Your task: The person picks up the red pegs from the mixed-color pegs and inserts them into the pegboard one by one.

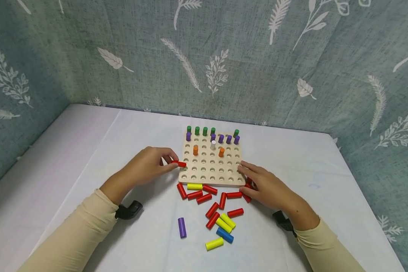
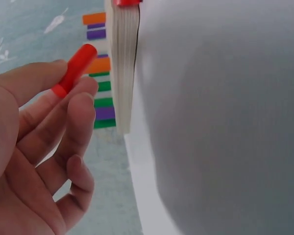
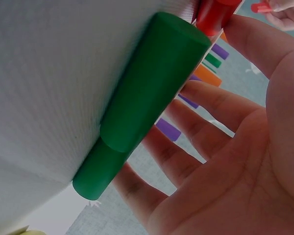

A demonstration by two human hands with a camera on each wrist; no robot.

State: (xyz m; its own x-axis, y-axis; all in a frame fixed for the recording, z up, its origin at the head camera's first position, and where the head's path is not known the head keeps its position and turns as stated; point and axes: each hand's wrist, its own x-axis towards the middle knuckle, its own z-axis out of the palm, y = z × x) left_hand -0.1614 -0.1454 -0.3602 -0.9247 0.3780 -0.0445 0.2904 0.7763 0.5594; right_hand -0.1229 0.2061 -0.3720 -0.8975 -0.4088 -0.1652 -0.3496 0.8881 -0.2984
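My left hand point(image 1: 147, 164) pinches a red peg point(image 1: 180, 164) between thumb and fingers, over the left edge of the wooden pegboard point(image 1: 212, 183). In the left wrist view the red peg point(image 2: 77, 68) is tilted, its rounded end free beyond the fingertips. At the board's right edge, my right hand point(image 1: 270, 185) rests with its fingers extended along the side. Its thumb lies close by red pegs point(image 1: 246, 197) on the table. Beneath the right palm, the right wrist view shows two green pegs point(image 3: 154, 81) lying end to end.
Green pegs point(image 1: 205, 131), purple pegs point(image 1: 221, 139), orange pegs point(image 1: 195, 150) and a white peg point(image 1: 213, 145) stand in the board. In front lie several red pegs point(image 1: 212, 210), yellow pegs point(image 1: 214, 244), a blue peg point(image 1: 225, 235) and a purple peg point(image 1: 182, 227). Patterned cloth point(image 1: 251, 75) rises behind.
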